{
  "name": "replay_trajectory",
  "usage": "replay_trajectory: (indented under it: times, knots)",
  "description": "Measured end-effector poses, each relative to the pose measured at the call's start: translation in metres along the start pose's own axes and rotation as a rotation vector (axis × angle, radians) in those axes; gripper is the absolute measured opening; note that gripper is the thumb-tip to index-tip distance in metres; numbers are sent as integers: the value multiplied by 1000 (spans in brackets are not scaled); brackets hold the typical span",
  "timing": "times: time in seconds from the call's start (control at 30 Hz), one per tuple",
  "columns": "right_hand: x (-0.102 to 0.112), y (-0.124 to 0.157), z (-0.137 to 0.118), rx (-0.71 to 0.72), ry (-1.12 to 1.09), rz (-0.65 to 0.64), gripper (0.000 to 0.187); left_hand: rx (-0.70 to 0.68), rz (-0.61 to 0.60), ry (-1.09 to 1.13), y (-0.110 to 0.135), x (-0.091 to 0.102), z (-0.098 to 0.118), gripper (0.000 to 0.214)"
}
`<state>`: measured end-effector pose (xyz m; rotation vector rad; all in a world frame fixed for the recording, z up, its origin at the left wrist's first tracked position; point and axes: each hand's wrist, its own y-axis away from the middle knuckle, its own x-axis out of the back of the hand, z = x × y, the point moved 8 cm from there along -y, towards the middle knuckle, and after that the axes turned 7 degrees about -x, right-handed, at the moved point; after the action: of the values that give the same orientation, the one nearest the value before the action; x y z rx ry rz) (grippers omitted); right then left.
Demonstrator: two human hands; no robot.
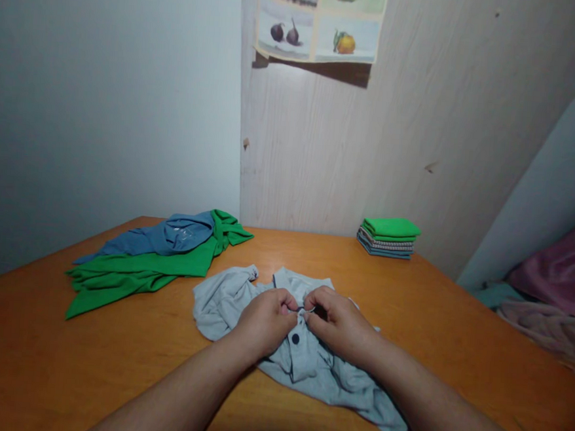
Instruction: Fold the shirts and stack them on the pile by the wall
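Observation:
A light grey shirt (222, 303) with a collar and a buttoned front lies crumpled on the wooden table. My left hand (270, 319) pinches the front opening of the shirt near the collar. Facing it, my right hand (336, 321) grips the other side of the same opening, fingertips close to those of the left. A bit of something dark shows between the fingertips, too small to make out. Just below them a dark button (295, 339) sits on the placket. One sleeve spreads toward the lower right, under my right forearm.
Green cloth (165, 272) and a blue garment (168, 233) lie loosely heaped at the back left of the table (124, 368). A folded stack (389, 237) of clothes stands at the back right. Pink fabric (559, 267) is beyond the right edge. A wall closes off the back.

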<state>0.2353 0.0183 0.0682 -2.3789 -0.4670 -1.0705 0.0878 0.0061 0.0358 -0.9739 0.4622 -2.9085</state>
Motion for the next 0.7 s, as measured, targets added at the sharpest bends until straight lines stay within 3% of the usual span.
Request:
replay_trajectory:
  times: [0.17, 0.43, 0.7]
  knots:
    - [-1, -4, 4, -72, -12, 12, 28, -20, -7, 31, -3, -1, -2, 11]
    - [-6, -10, 7, -20, -66, 11, 17, -20, -37, 22, -7, -3, -5, 7]
    - [14, -8, -7, 65, -278, 136, 10, -287, 41, -38, 1, 22, 40, 14]
